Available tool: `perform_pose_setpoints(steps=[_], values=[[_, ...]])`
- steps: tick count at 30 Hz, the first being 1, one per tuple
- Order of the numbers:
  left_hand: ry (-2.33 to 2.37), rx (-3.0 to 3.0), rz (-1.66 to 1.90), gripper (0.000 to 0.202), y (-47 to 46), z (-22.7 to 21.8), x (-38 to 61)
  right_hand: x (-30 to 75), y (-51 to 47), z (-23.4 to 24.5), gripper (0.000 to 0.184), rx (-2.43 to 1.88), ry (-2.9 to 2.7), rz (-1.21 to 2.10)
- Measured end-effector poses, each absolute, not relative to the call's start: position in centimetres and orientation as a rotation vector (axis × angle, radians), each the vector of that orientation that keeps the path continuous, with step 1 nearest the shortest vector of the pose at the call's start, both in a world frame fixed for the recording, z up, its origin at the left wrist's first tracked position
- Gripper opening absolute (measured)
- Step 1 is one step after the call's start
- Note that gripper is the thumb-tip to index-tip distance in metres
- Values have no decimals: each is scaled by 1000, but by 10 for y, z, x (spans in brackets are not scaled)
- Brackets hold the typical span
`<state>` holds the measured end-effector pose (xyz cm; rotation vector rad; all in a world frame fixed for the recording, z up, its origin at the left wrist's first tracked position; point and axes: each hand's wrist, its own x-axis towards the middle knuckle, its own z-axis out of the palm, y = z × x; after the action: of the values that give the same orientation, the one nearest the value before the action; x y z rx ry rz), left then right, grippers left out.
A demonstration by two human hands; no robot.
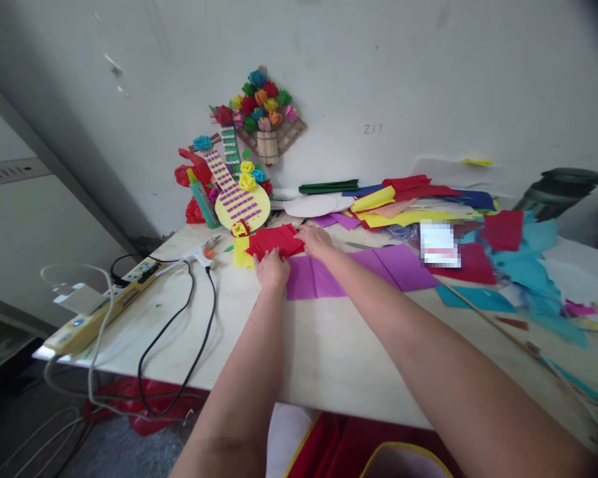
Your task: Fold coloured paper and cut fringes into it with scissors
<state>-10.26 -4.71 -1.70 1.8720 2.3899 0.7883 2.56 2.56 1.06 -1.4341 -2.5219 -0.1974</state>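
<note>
— Hands?
— Apart. Left hand (273,269) on near edge of red paper (276,240), right hand (315,240) at its right end; can't tell whether either pinches.
— Done, left?
— Red paper layered on table (339,358), looks unshaped. Purple strip (319,277) alongside, creased. Beyond, paper flowers (260,97) seem finished.

You face bright red paper sheets (278,240), a purple paper strip (361,271) with darker cross lines, a yellow paper piece (242,253), a pale-yellow guitar-shaped craft (242,205) patterned with rows of purple dashes, a teal bottle (206,204) capped in yellow-green
</note>
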Motion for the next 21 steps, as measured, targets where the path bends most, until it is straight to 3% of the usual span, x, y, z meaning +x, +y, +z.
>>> perform_pose_setpoints(steps=[9, 16, 21], values=[[2371, 1788, 875, 43, -47, -16, -101, 21, 40, 9, 33, -1397, -2403, -105], [2426, 1534, 1400, 44, -54, -1, -102, 11, 30, 34, 31, -1424, -2283, -135], [2187, 1139, 1603, 48, -57, 2, -102, 4, 25, 55, 34, -1502, -2185, -36]])
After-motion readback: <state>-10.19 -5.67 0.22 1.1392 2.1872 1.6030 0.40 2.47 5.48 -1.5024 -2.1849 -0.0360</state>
